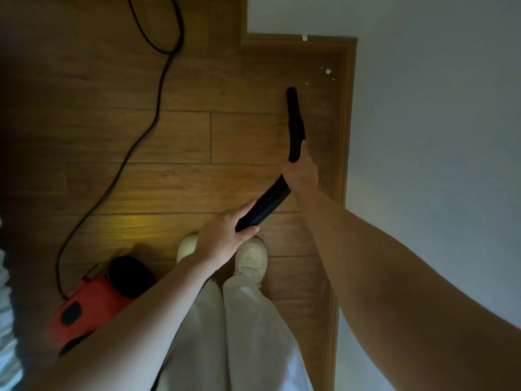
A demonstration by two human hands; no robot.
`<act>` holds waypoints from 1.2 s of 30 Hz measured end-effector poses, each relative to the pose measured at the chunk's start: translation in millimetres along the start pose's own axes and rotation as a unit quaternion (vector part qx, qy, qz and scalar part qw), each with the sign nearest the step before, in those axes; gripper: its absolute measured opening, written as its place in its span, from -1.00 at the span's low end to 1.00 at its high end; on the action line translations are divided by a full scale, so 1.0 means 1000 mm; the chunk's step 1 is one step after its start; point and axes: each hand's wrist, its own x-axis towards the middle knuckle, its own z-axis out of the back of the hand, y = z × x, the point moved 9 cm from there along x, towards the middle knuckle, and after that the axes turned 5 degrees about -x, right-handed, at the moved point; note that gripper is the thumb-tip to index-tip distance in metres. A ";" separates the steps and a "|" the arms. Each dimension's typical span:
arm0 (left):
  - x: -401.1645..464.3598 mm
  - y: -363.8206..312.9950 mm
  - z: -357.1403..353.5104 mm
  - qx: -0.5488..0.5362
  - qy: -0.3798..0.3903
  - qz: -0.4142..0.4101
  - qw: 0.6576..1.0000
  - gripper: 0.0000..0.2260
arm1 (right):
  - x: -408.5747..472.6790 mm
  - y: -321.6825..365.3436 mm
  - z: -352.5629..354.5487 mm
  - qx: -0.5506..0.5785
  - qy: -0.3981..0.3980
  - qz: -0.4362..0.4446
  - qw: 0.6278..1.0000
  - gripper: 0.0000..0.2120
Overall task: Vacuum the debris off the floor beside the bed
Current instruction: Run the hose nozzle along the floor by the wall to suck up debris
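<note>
My right hand (301, 172) grips the black vacuum nozzle tube (295, 119), whose tip points up the frame toward the corner. My left hand (225, 238) holds the ribbed black hose (265, 206) lower down, just above my shoes. Small white debris scraps (328, 71) lie on the wooden floor (169, 136) in the corner by the skirting, a short way beyond the nozzle tip. Another white scrap (304, 37) sits against the far skirting. The red and black vacuum body (90, 306) rests on the floor at my lower left.
A black power cord (141, 136) snakes across the floor from the vacuum toward the top. White walls (437, 136) with wooden skirting (345, 122) close off the right side and far corner. White bedding (5, 320) shows at the left edge. My white shoes (251, 258) stand mid-frame.
</note>
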 end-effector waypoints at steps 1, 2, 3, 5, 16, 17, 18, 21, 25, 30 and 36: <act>0.004 -0.002 0.000 0.007 0.007 -0.003 1.000 -0.47 | 0.002 -0.002 0.002 0.001 0.003 -0.005 1.000 -0.30; 0.007 -0.004 -0.001 0.012 0.016 -0.005 1.000 -0.47 | 0.003 -0.005 0.004 0.002 0.008 -0.010 1.000 -0.30; 0.007 -0.007 -0.002 0.015 0.026 -0.004 1.000 -0.47 | 0.003 -0.008 0.006 0.005 0.013 -0.014 1.000 -0.29; 0.003 -0.011 -0.006 0.005 0.044 -0.001 0.999 -0.47 | -0.001 -0.014 0.008 0.003 0.021 -0.018 1.000 -0.29; -0.006 -0.002 0.001 0.030 0.094 -0.003 0.995 -0.50 | -0.026 -0.041 0.002 0.028 -0.007 -0.093 0.995 -0.25; -0.001 -0.004 0.003 0.028 0.099 -0.004 0.995 -0.50 | -0.026 -0.041 0.005 0.036 -0.016 -0.100 0.994 -0.25; 0.003 -0.007 0.004 0.026 0.104 -0.005 0.994 -0.50 | -0.025 -0.040 0.008 0.043 -0.026 -0.105 0.993 -0.26; 0.015 -0.018 0.005 0.028 0.109 -0.014 0.994 -0.50 | -0.019 -0.043 0.021 0.066 -0.052 -0.128 0.988 -0.27; 0.028 -0.029 0.000 0.042 0.139 -0.029 0.989 -0.48 | -0.010 -0.046 0.033 0.047 -0.044 -0.130 0.989 -0.30; 0.033 -0.025 0.001 0.017 0.127 -0.020 0.992 -0.48 | 0.006 -0.014 0.028 0.021 -0.008 -0.044 0.999 -0.29; 0.037 -0.010 0.022 -0.016 0.081 0.002 0.997 -0.46 | 0.018 0.028 0.013 0.007 0.007 0.000 1.000 -0.30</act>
